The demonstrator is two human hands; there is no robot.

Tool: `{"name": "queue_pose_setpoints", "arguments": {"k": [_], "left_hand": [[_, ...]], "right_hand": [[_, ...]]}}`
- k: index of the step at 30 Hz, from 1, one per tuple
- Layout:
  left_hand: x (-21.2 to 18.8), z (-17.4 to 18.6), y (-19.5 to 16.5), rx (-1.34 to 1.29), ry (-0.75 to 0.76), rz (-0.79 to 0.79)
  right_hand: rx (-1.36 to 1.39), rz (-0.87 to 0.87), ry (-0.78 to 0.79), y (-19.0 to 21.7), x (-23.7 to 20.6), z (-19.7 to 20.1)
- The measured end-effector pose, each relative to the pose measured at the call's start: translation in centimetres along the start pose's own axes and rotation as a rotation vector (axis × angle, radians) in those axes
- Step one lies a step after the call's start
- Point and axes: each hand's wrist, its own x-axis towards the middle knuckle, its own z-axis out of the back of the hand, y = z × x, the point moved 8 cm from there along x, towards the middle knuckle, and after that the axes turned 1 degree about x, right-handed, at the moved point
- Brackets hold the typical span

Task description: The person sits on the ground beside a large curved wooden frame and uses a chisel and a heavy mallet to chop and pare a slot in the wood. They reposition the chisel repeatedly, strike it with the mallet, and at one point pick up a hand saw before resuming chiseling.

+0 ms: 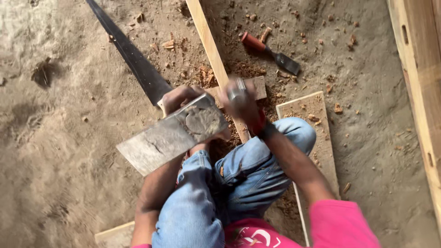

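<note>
I see my left hand (181, 98) reaching forward past my knees, its fingers wrapped over the far edge of a flat grey board (172, 135), which it holds tilted so the broad face turns up toward me. My right hand (241, 103) is raised just beside it, fingers clenched around a metal hammer (238, 92); the head is blurred, so I cannot tell its exact shape. A dark band sits on that wrist.

I count one grey board, one hammer, one handsaw (133, 59), one chisel (271, 53) and one long wooden strip (213, 55). The board is rectangular, weathered and cracked, with a rough patch of dried grey crust near my left hand. The saw has a long dark tapering blade and lies on the dirt floor (59, 138) to the left, well apart from the chisel, which has a red handle and a dark steel blade. The pale strip runs between them, crossing a short wood block. A flat pale plank (317, 133) lies under my right leg. Reddish wood chips are scattered across the sandy ground.
</note>
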Motion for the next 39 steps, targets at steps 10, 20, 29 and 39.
{"name": "queue_pose_setpoints", "arguments": {"k": [10, 20, 29, 39], "left_hand": [[1.0, -2.4, 2.6, 0.147, 0.185, 0.042], [-0.7, 2.4, 0.9, 0.029, -0.105, 0.011], [5.0, 1.7, -1.5, 0.274, 0.219, 0.048], [0.8, -0.2, 0.2, 0.595, 0.416, -0.084]], "right_hand": [[-0.139, 0.003, -0.055, 3.2, 4.7, -0.1], [-0.1, 0.007, 0.07, -3.1, 1.5, -1.0], [-0.124, 0.078, 0.104, -7.7, -2.3, 0.7], [-0.104, 0.074, 0.084, -0.8, -0.7, -0.4]]}}
